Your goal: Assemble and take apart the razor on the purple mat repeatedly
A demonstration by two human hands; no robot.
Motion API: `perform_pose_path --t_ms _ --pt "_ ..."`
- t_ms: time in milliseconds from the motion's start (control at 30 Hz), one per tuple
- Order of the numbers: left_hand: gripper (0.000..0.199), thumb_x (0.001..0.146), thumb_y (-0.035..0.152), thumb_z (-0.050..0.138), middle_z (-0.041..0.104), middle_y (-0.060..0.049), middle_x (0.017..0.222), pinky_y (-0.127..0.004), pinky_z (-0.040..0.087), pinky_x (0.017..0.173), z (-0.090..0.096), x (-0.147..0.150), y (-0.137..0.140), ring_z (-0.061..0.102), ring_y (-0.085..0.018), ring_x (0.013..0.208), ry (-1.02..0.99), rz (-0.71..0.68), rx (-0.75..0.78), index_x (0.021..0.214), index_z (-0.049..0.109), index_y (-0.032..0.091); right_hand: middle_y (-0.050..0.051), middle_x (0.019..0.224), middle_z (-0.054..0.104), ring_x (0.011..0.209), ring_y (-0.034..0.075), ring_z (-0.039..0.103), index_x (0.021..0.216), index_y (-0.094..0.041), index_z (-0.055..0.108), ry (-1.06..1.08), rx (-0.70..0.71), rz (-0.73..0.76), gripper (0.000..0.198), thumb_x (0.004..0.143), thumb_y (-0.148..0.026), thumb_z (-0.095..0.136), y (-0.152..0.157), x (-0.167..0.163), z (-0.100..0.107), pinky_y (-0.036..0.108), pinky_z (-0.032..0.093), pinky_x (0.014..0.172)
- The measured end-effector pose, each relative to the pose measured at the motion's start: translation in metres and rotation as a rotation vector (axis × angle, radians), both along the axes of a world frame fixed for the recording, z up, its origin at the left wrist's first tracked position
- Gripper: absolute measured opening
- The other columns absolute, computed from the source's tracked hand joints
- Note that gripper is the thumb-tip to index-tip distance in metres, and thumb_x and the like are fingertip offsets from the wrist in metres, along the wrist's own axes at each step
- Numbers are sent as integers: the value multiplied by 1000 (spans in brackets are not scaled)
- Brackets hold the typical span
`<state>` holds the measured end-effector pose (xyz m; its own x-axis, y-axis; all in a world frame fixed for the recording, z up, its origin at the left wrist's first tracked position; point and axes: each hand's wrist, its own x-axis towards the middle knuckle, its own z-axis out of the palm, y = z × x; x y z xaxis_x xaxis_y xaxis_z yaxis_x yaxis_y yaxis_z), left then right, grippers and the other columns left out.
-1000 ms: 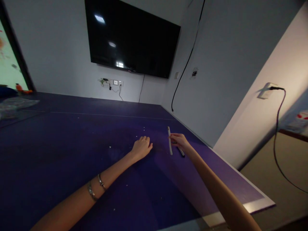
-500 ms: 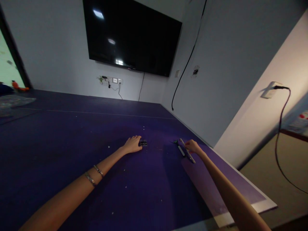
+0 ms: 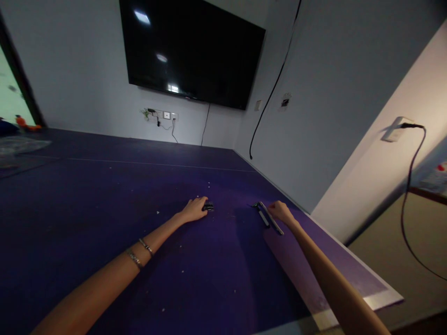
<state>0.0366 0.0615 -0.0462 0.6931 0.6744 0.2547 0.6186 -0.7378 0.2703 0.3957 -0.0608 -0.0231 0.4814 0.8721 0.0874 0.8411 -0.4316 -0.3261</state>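
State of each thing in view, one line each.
Small dark object: on the tabletop, gripped at one end by the left hand
Long slim piece: tilted, pinched by the right hand
Dark slim tool: lying beside it
TV: screen dark, reflections only
Black wall cable: hanging, lower end loose
Right-hand wall socket: plug inserted

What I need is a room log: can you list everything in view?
Television: 1, black, far wall
Sockets: several, white, walls
Cables: several, black, walls
Panel: 1, tan, right
Table: 1, purple, foreground
Scraps: several, white, table
Bag: 1, clear, far left
Unclear items: several, orange/blue, far left
Small item: 1, black, in left hand
Slim bar: 1, grey, in right hand
Slim tool: 1, dark, beside bar
Bracelets: 2, silvery, left forearm
Left hand: 1, bare, centre
Right hand: 1, bare, right
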Motion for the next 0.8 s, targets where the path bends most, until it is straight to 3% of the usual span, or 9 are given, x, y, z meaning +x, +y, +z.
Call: perform_pose_path --t_ms 100,200,400,533,667,800 --pt "39 74 27 50 60 -11 108 -36 42 81 0 -1 2 57 -26 99 -43 -1 -23 112 47 17 12 81 69 77 21 65 85 -14 71 -51 45 -7 25 73 -27 53 -2 -9 14 22 42 59" --pt "41 71 26 54 60 -10 107 -34 43 80 0 0 2 58 -24 96 -108 -5 -53 111 48 17 12 91 69 85 24 64 95 -15 69 -115 124 93 29 74 -25 52 0 -29 29 26 44 67" --pt "46 68 26 59 59 -9 107 -35 42 85 14 5 -18 56 -23 97 -209 -106 -50 112 48 17 9 102 64 83 18 61 111 -17 62 -14 193 638 42 72 -33 62 8 -91 39 29 46 76" --pt "53 68 28 62 57 -11 111 -38 40 87 25 8 -41 55 -25 101 -202 -158 -31 117 45 17 10 109 59 90 20 58 121 -19 53 16 152 864 65 63 -42 71 7 -132 35 33 45 80" --pt "55 68 27 62 56 -11 115 -38 40 88 30 11 -59 53 -26 103 -189 -194 -12 118 44 18 8 106 60 96 21 56 116 -21 57 -14 127 937 56 64 -38 72 5 -155 35 34 43 82" --pt "53 71 29 60 55 -13 117 -38 39 90 32 13 -69 52 -26 106 -188 -185 13 120 43 16 7 102 61 94 20 57 108 -21 62 -32 123 941 43 68 -36 69 5 -157 37 33 43 81"
